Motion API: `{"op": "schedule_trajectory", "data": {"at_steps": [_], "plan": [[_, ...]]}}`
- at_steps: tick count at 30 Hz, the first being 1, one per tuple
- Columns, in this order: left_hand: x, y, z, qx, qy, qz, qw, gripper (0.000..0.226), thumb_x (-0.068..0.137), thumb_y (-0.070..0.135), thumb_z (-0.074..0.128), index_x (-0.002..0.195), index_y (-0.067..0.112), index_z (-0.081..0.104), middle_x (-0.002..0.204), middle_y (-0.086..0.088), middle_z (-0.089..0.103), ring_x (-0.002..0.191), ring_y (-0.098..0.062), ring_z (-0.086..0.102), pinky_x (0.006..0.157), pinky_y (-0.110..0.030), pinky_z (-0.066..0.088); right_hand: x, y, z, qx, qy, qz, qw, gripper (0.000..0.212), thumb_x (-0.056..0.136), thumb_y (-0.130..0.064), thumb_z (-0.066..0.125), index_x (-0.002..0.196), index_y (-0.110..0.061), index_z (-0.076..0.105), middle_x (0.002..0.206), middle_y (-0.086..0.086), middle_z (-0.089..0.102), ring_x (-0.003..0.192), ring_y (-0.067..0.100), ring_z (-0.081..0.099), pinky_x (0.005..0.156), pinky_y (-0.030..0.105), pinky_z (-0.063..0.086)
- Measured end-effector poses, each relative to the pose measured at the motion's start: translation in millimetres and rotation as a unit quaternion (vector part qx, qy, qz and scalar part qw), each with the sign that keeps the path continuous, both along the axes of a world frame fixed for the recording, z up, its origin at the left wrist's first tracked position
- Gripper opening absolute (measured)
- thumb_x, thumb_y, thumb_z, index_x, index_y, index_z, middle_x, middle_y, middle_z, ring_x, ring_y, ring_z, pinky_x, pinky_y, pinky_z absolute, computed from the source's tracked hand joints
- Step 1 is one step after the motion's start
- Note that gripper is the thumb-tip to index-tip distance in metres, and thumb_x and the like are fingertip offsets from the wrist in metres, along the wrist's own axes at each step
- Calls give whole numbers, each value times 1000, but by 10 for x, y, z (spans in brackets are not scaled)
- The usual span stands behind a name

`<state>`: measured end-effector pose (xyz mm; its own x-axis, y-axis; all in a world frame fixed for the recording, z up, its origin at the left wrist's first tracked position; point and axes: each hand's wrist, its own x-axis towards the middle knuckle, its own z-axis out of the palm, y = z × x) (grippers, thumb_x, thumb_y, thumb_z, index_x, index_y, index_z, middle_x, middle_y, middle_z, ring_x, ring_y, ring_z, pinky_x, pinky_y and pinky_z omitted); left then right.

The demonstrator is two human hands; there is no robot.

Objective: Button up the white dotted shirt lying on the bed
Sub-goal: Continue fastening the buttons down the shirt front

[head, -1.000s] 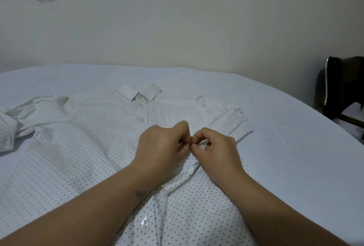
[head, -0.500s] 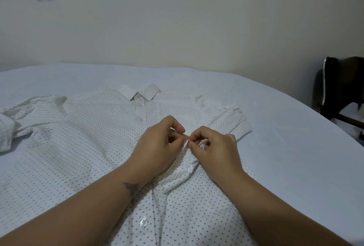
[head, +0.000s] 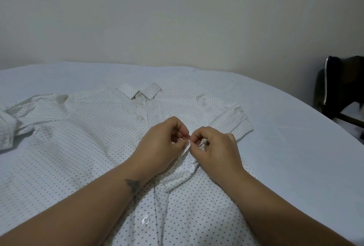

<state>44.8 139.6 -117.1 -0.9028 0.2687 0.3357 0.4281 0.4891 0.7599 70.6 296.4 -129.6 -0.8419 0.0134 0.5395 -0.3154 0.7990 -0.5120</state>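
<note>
The white dotted shirt (head: pixel 82 139) lies flat on the bed, collar (head: pixel 140 93) toward the wall. My left hand (head: pixel 159 147) and my right hand (head: pixel 216 147) meet at the front placket at chest height, fingertips touching. Both pinch a raised bit of the placket edge between thumb and forefinger. A small button (head: pixel 141 118) shows above my hands on the closed upper placket. A clear button (head: pixel 145 220) lies below, between my forearms. The button under my fingers is hidden.
The pale blue bed sheet (head: pixel 285 147) spreads around the shirt. A cream wall stands behind the bed. A dark chair (head: pixel 342 88) stands at the right beyond the bed's edge. The shirt's left sleeve is bunched at the far left (head: pixel 7 127).
My left hand's fingers have uncurled from a tight fist, showing the thumb and forefinger pinching the placket. Both hands stay at the same spot on the shirt.
</note>
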Motion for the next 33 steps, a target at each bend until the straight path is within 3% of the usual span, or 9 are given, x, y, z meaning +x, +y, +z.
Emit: {"op": "schedule_trajectory", "data": {"at_steps": [4, 8, 13, 17, 21, 23, 26, 30, 33], "plan": [[19, 19, 17, -1, -2, -15, 1000, 18, 83, 17, 68, 87, 34, 62, 80, 15, 70, 74, 2, 64, 62, -8, 48, 6, -5, 13, -18, -7, -9, 1000, 12, 82, -36, 67, 74, -30, 61, 55, -22, 54, 65, 1, 54, 88, 29, 35], [17, 15, 23, 19, -28, -10, 999, 13, 84, 20, 69, 85, 32, 67, 75, 11, 71, 57, -3, 63, 49, -14, 48, 20, -13, 33, -14, 4, -17, 1000, 11, 83, -34, 65, 75, -31, 58, 72, -48, 50, 54, 8, 51, 89, 29, 36], [43, 10, 34, 38, -38, -23, 998, 13, 85, 20, 68, 82, 32, 68, 73, 10, 72, 42, -3, 55, 42, -16, 41, 24, -18, 37, -27, 21, -23, 999, 12, 82, -32, 65, 75, -32, 56, 61, -21, 53, 52, 9, 51, 87, 30, 34], [82, -13, 85, -19, -7, -42, 999, 2, 83, 36, 64, 85, 37, 65, 82, 20, 70, 53, 2, 60, 51, -14, 44, 28, 2, 44, -55, -4, -4, 998, 12, 83, -30, 64, 75, -31, 55, 60, -24, 56, 48, 8, 47, 80, 35, 42], [116, -128, 128, -137, 10, -71, 988, 41, 66, 62, 63, 99, 43, 50, 96, 18, 58, 82, -8, 60, 68, -28, 53, 11, 41, 33, -95, -32, 6, 995, 10, 85, -25, 60, 80, -31, 53, 50, -27, 54, 47, 8, 42, 70, 33, 40], [118, -199, 149, -230, 35, -89, 968, 48, 65, 57, 66, 104, 47, 40, 105, 23, 47, 94, -8, 50, 75, -23, 48, 17, 45, 30, -99, -25, 13, 995, 11, 85, -23, 59, 80, -30, 52, 53, -28, 54, 45, 9, 42, 72, 33, 38], [120, -298, 224, -306, 82, -100, 943, 42, 71, 49, 63, 105, 45, 39, 108, 23, 39, 101, -3, 36, 83, -19, 39, 11, 45, 22, -66, -30, 12, 997, 12, 83, -26, 61, 77, -30, 52, 65, -21, 55, 51, 9, 47, 79, 33, 37], [192, -397, 297, -347, 77, -82, 931, 26, 78, 44, 61, 99, 44, 46, 104, 22, 47, 95, 1, 43, 77, -20, 44, 4, 42, 18, 4, -45, -11, 999, 16, 81, -30, 65, 70, -34, 53, 77, -17, 55, 69, 2, 53, 88, 27, 26], [210, -465, 290, -363, 87, -50, 927, 18, 87, 35, 61, 102, 43, 55, 102, 23, 54, 92, 3, 52, 77, -23, 51, 14, 51, 21, 43, -68, -8, 997, 20, 80, -35, 66, 66, -38, 52, 78, -19, 52, 66, -1, 51, 88, 28, 23]]}}
